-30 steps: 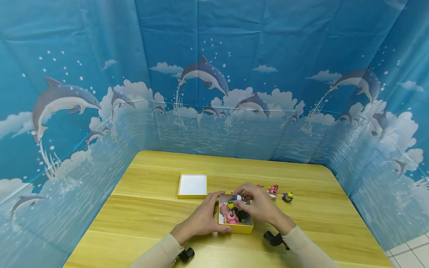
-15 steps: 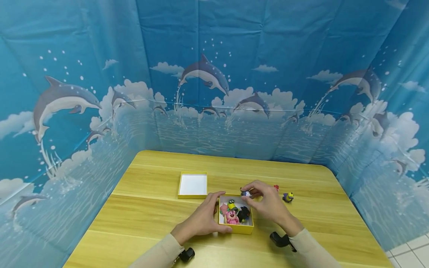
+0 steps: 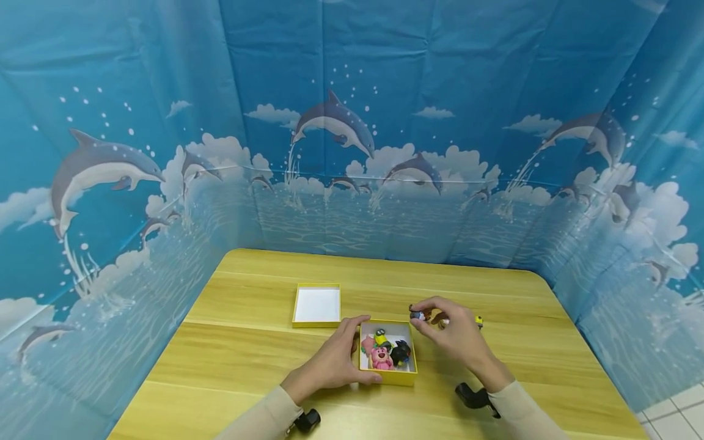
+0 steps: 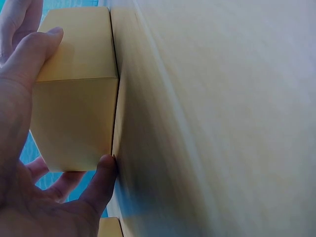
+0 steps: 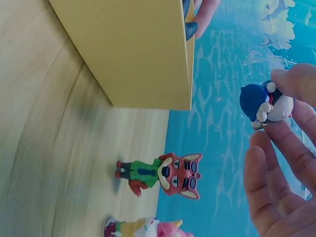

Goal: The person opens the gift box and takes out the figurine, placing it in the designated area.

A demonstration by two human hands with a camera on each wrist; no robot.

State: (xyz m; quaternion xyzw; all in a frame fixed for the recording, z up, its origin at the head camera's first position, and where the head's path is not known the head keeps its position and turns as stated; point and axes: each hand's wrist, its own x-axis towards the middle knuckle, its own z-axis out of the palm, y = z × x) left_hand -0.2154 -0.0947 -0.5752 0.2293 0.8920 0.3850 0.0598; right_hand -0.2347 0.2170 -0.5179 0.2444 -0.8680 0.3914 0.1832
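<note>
- So the right hand point(image 3: 459, 336) has thumb and fingers pinched on a tiny blue-and-white figurine point(image 5: 266, 104), seemingly held above the table point(image 3: 231, 354), just past the yellow box's point(image 3: 398, 377) far right corner.
- Left hand point(image 3: 332, 360) is clamped round that box, thumb on its near wall, a finger by its far left corner.
- Figurine's probably hard plastic: light, stiff, kinda slick, not very fragile. Best hold is likely round the body, since the round head could slip.
- Box looks like thin card, so it'd likely squash or slide; a gentle grip near the corners makes sense.
- A fox figure point(image 5: 177, 175) stands on the table, off the box's right side.
</note>
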